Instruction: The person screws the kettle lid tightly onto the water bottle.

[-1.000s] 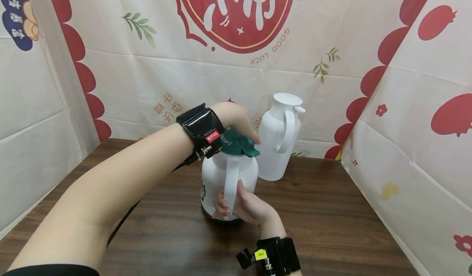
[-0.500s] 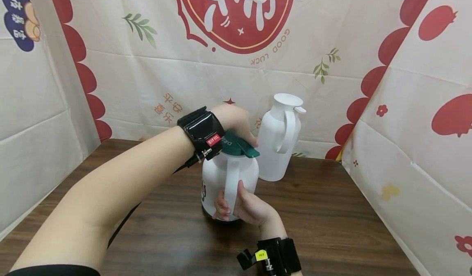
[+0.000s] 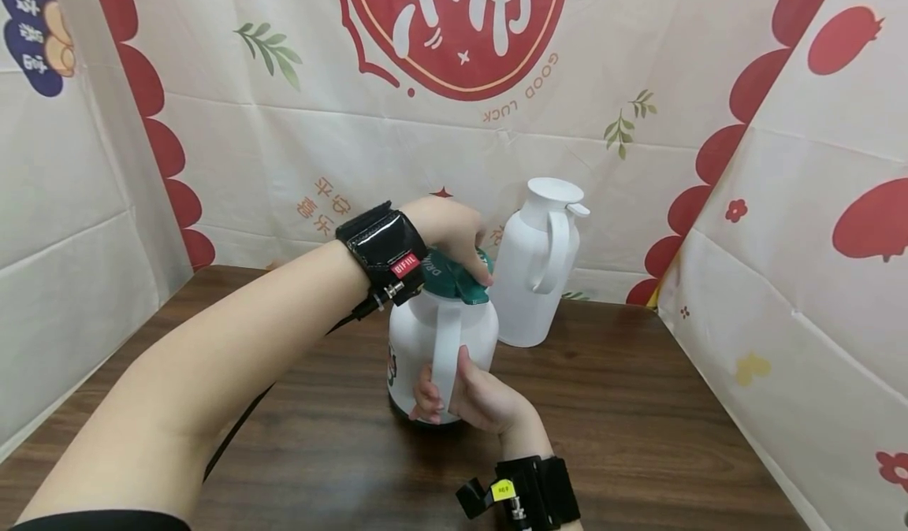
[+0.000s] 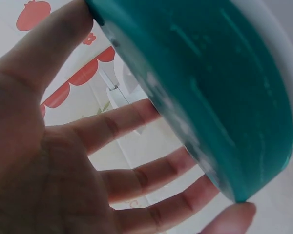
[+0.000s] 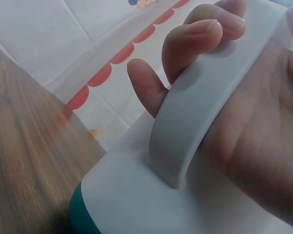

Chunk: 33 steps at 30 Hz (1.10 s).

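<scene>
Flask (image 3: 530, 298) behind jug (image 3: 443, 342), contact unclear

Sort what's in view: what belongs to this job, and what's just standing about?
In use:
green lid, held by the left grip
its white jug, right grip around the handle

Just about:
plain white pitcher, standing behind
printed backdrop

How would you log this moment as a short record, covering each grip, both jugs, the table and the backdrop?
Left grip: holds the green lid by its edge
Right grip: curled round the handle of the near jug
Near jug: white, upright, green lid on top
Far jug: white, upright, behind and to the right, untouched
Table: dark wood grain
Backdrop: pale cloth, red and leaf prints
</scene>
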Tool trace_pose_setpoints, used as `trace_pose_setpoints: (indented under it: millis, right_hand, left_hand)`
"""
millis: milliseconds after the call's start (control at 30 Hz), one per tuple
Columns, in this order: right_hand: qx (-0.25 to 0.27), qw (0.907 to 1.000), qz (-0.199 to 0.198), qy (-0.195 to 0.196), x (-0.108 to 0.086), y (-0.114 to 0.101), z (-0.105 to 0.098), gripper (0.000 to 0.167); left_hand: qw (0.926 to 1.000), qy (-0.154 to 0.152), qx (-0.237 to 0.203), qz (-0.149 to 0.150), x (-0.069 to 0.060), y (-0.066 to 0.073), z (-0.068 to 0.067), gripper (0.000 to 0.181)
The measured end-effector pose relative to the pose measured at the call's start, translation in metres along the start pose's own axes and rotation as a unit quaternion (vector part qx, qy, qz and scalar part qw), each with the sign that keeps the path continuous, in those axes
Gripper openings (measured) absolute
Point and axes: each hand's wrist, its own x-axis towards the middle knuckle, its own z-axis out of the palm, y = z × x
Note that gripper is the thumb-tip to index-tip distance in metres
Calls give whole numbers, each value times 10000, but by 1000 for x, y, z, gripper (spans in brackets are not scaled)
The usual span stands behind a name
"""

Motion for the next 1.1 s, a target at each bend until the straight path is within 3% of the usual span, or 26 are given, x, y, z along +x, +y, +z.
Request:
trace_pose_setpoints:
  millis: [233, 733, 1100]
  right_hand:
    - [2, 10000, -3, 2, 0, -1, 0, 59]
    - [-186, 9998, -95, -27, 2, 0, -1, 60]
    - [-157, 9998, -88, -90, 0, 2, 0, 61]
  left_hand:
    - [9992, 69, -80, 378, 0, -6, -1, 53]
    - [9966, -166, -226, 777, 0, -11, -6, 54]
    - [9943, -523, -451, 816, -1, -14, -6, 56]
